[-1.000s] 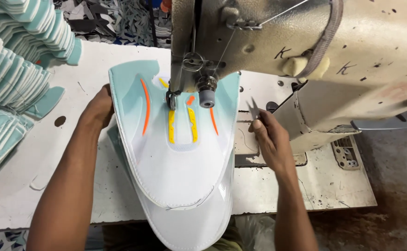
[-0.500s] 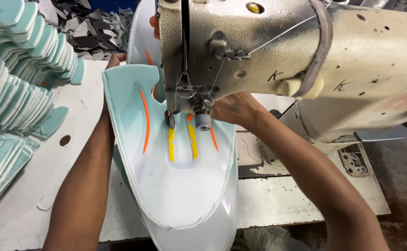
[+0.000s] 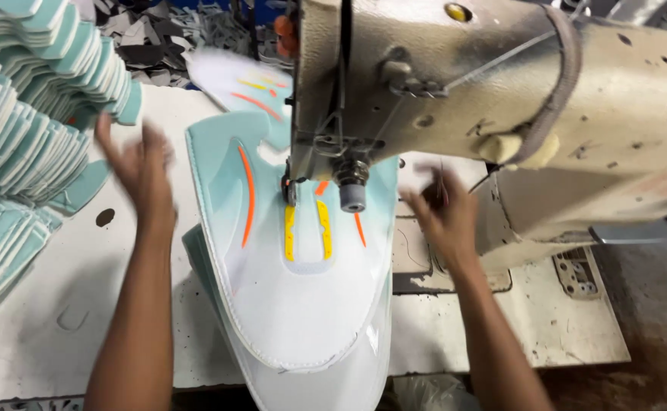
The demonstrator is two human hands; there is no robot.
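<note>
Both of our hands are pulling away from the needle since half a second ago: our left hand (image 3: 142,164) is now hovering open and blurred to the left of the sewing machine (image 3: 493,99), fingers spread, holding nothing. Our right hand (image 3: 444,217) is lying just right of the needle, below the machine's arm; it is blurred and we cannot tell whether it is pinching something. One mint shoe upper (image 3: 303,274) with orange and yellow stripes is sitting under the presser foot (image 3: 351,194), hanging over the front edge of the table (image 3: 67,320). A second upper (image 3: 234,80) is lying blurred behind the machine head. One tall stack of mint pieces (image 3: 21,129) is standing far left of the machine.

With neither hand steadying it, we are judging that the overhanging upper could drag or twist under the foot, skewing the seam.
</note>
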